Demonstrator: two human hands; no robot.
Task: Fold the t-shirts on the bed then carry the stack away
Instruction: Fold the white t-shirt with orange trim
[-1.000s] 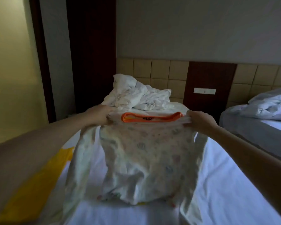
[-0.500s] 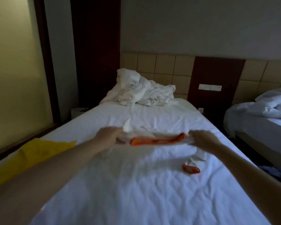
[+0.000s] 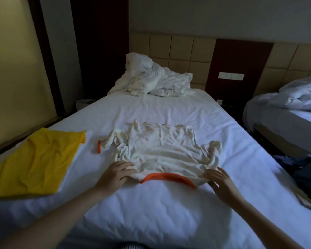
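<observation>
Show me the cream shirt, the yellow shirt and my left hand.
cream shirt (image 3: 162,151), head view, middle of its body.
yellow shirt (image 3: 34,162), head view, middle of the cloth.
left hand (image 3: 114,175), head view, back of the hand.

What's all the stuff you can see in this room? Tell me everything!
Cream t-shirt: one, cream with orange collar, flat mid-bed.
Yellow t-shirt: one, yellow, bed's left edge.
Bed: one, white sheet, centre.
Duvet: one, white, crumpled at headboard.
Second bed: one, white, right.
Wall switch: one, white, brown panel.
Dark clothes: some, dark, low right.
Left hand: one, at shirt's near-left corner.
Right hand: one, fingers spread, shirt's near-right corner.
</observation>
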